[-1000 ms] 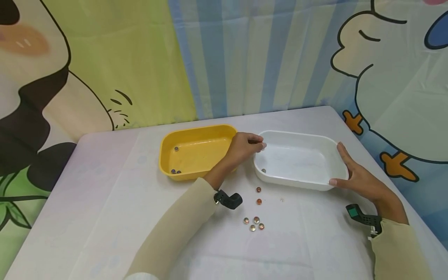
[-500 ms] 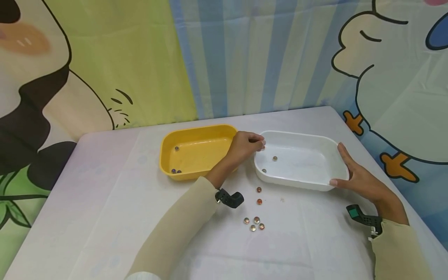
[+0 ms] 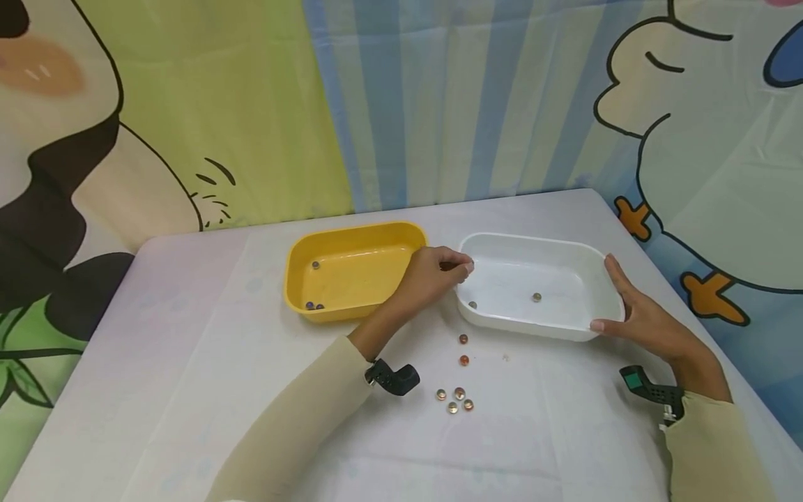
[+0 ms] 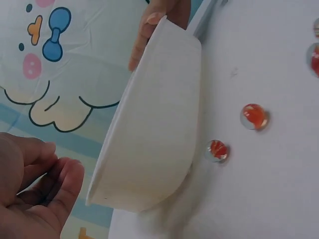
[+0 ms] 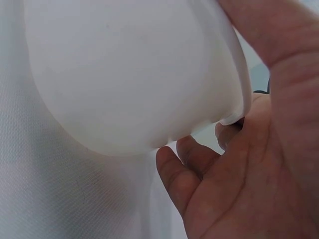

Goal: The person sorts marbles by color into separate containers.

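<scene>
Eleven marbles in the head view: three (image 3: 316, 265) in the yellow tub (image 3: 351, 282), two (image 3: 536, 297) in the white tub (image 3: 533, 330), six (image 3: 463, 360) on the table (image 3: 188, 383). Of those six, two just in front of the white tub, four clustered nearer the camera. Two tubs in all, side by side, apart.

Two hands. Left hand (image 3: 431, 275) at the white tub's left rim, thumb and fingertips close together; cannot tell whether with a marble between them. Right hand (image 3: 646, 317) clamped on the white tub's right end, thumb at the front corner, fingers along the outside. Two sleeves (image 3: 295, 425), both cut off below; one dark device (image 3: 392, 378) on each wrist.

Partly hidden: the yellow tub's front right corner, behind the left hand and wrist. Right of the two nearer-tub marbles, a pale speck (image 3: 505, 358), too faint to name. In the left wrist view, two marbles whole, orange-red inside, two more cut off at the right edge; the white tub's inside out of sight behind its wall. In the right wrist view, some fingertips lost behind that tub.
</scene>
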`<act>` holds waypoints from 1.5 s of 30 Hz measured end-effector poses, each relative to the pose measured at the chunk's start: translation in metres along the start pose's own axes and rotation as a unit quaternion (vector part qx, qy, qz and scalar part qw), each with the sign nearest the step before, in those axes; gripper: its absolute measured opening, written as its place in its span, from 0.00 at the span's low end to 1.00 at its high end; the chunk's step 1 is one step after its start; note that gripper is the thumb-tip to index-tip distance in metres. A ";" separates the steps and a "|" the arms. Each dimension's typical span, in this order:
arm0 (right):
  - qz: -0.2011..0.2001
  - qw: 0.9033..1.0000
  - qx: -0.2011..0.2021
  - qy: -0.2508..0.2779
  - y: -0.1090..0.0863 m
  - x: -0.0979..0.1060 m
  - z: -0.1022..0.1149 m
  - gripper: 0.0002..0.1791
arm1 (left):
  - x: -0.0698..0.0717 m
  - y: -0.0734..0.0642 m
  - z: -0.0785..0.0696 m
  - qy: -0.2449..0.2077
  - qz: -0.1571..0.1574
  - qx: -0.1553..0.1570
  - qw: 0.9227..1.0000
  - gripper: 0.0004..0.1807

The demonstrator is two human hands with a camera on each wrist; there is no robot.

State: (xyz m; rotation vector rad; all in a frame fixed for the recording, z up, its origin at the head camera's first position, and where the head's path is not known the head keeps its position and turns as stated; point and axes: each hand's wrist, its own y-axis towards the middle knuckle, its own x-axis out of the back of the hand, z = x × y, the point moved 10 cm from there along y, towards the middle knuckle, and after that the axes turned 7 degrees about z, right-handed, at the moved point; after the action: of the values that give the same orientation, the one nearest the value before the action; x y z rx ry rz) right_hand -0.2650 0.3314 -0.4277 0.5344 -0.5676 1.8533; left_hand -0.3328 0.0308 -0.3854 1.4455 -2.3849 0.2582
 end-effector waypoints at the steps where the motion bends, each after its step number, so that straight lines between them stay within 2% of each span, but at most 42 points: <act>1: 0.000 1.000 -0.001 0.000 0.000 0.000 0.000 0.64 | 0.000 -0.005 -0.001 0.002 0.004 -0.008 1.000 0.10; 10: -0.001 1.000 -0.009 -0.001 -0.001 0.000 0.001 0.64 | -0.007 -0.048 -0.007 0.013 0.042 -0.065 0.997 0.08; 14: -0.001 1.000 -0.011 0.000 -0.001 0.000 0.000 0.64 | -0.012 -0.064 -0.004 0.002 0.052 -0.076 0.996 0.07; 20: 0.004 1.000 0.000 0.005 0.001 -0.002 0.001 0.63 | -0.021 -0.088 0.016 -0.005 0.069 -0.062 0.996 0.07; 27: 0.001 1.000 0.004 0.003 0.002 -0.002 -0.001 0.63 | -0.029 -0.116 0.049 0.010 0.098 -0.023 0.995 0.06; 31: -0.003 1.000 0.002 -0.001 0.001 -0.001 -0.002 0.63 | -0.030 -0.125 0.055 0.014 0.099 -0.030 0.995 0.06; 38: 0.000 1.000 0.006 0.005 0.001 -0.001 0.000 0.64 | -0.036 -0.131 0.048 -0.005 0.114 -0.062 0.992 0.12; 45: 0.005 1.000 0.007 0.006 0.001 -0.001 -0.001 0.64 | -0.046 -0.134 0.043 0.026 0.140 -0.070 0.987 0.18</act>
State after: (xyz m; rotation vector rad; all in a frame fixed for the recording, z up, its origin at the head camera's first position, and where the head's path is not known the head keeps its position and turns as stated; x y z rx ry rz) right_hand -0.2655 0.3310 -0.4288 0.5297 -0.5509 1.8696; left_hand -0.2031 -0.0083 -0.4454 1.0279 -2.5046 0.1889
